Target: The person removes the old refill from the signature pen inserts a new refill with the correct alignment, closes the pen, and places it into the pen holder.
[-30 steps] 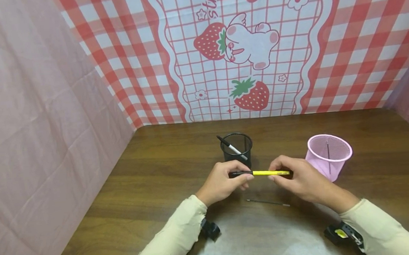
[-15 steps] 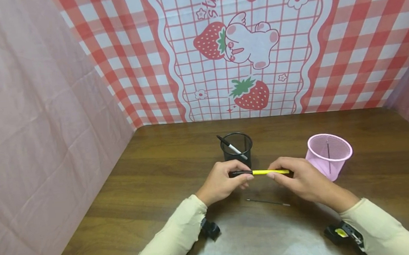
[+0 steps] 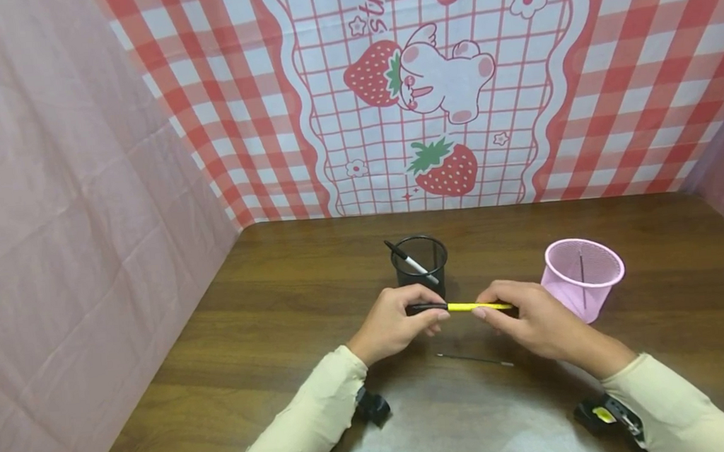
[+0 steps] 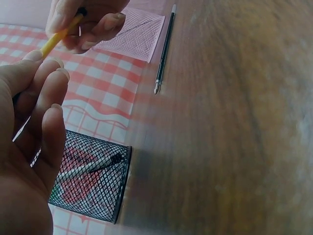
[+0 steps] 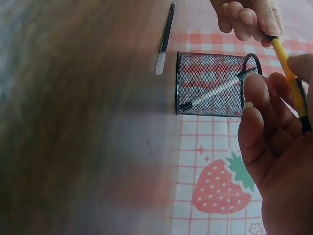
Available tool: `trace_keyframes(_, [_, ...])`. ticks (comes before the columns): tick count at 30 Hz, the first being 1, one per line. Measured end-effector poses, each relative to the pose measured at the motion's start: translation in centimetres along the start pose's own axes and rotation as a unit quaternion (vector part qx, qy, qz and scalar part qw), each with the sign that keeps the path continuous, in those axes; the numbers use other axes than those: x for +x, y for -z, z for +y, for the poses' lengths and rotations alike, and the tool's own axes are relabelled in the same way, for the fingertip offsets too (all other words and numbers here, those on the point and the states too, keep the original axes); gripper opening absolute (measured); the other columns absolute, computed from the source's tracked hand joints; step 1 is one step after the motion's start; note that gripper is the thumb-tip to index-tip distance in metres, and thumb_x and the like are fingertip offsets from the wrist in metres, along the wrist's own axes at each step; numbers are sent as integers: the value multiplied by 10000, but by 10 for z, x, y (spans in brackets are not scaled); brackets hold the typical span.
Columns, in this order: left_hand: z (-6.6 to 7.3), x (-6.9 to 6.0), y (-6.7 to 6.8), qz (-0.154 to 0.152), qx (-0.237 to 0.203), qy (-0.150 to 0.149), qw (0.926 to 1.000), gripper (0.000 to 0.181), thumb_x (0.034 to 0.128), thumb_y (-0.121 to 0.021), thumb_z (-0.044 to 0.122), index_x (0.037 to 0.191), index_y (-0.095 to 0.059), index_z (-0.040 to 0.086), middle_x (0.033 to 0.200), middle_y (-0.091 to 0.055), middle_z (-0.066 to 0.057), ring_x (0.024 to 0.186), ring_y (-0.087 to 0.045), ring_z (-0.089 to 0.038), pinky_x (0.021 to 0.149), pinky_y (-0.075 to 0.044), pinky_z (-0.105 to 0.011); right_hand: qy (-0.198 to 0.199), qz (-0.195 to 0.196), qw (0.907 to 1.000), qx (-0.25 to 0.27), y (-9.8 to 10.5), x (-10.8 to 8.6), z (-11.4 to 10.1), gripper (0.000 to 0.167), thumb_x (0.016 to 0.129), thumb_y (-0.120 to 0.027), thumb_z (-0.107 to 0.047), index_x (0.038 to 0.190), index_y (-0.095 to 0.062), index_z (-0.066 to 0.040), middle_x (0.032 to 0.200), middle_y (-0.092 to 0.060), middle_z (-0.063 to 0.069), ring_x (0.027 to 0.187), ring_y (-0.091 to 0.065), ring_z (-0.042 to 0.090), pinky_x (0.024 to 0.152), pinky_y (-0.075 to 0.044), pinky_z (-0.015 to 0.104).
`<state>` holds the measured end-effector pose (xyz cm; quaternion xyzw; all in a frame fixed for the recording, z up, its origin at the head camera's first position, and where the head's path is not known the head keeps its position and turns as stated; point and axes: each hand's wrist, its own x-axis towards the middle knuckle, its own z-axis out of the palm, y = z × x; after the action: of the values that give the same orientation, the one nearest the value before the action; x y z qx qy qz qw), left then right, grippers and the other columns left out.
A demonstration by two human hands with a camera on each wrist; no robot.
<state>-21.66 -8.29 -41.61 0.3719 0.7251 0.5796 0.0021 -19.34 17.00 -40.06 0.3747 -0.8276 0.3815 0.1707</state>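
Note:
A yellow pen [image 3: 464, 306] with black ends is held level between both hands above the table. My left hand [image 3: 401, 319] pinches its black part [image 3: 426, 307] between thumb and fingers. The yellow barrel is pinched by my right hand [image 3: 535, 315], its thumb lying across the barrel; a black clip and end [image 5: 306, 125] show in the right wrist view. Below the hands, a slim dark pen refill [image 3: 475, 360] lies on the table, with a metal tip [image 4: 157, 88] at one end and a whitish other end [image 5: 160, 66].
Behind the left hand stands a black mesh pen cup [image 3: 419, 260] with a black-and-white marker [image 3: 412, 263] leaning in it. A pink mesh cup [image 3: 583, 279], with a thin dark rod [image 3: 582, 272] visible in it, stands right. A checked cloth [image 3: 264, 120] hangs at the table's back.
Since one second ago, my right thumb has shifted slightly up over the yellow barrel, and the barrel's lettering no longer shows. The left hand, refill and cups stay put.

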Motion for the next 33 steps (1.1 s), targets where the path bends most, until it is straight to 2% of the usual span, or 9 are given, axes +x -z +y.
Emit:
trace_keyframes(3, [0,0,0,-22,20,-1,10000,114,930,-723,79,1007,-710,-4,783,-713,-177,633,-685,-140,599,-590,-341,80,36,9999,-139,0,0,2,233,824,-801,-14,992,-701,-141,879,-662,-111,740,-588,41,656,-484,194])
trace_keyframes(8, [1,-1,0,14,-84,82,9999,111,927,-725,81,1000,-724,-4,752,-719,-123,618,-687,-146,590,-592,-362,493,264,9969,-554,-1,0,4,324,738,-811,55,982,-656,-93,878,-676,-37,729,-593,54,656,-475,148])
trace_keyframes(11, [1,-1,0,49,-211,159,9996,105,927,-718,58,1001,-724,-17,748,-719,-126,616,-687,-148,589,-594,-366,686,446,9936,-782,0,1,5,338,710,-803,67,957,-641,-98,865,-667,-44,706,-582,51,633,-460,135])
trace_keyframes(17, [0,-1,0,61,-246,194,9995,111,930,-711,47,1012,-719,-28,747,-720,-116,621,-688,-148,592,-594,-354,952,516,9912,-758,0,2,4,327,702,-804,75,924,-646,-105,845,-646,-86,687,-552,30,598,-445,132])
trace_keyframes(20, [-1,-1,0,41,-217,155,9996,120,932,-713,60,1014,-718,-27,750,-719,-119,627,-691,-154,596,-594,-354,968,506,9915,-713,0,2,4,324,707,-809,73,931,-651,-101,847,-641,-92,689,-545,22,594,-443,134])
trace_keyframes(27, [-2,-1,0,36,-286,173,9994,123,929,-717,59,1012,-710,-31,811,-706,-244,647,-696,-164,612,-596,-357,778,461,9930,-759,0,0,4,323,737,-815,42,955,-664,-142,835,-612,-133,679,-519,8,588,-419,136])
trace_keyframes(33, [-2,-1,0,30,-282,164,9995,123,929,-719,66,1010,-709,-26,816,-707,-244,652,-699,-191,613,-595,-360,723,389,9939,-739,1,1,3,316,758,-809,32,968,-675,-161,844,-612,-144,667,-500,-2,568,-403,134])
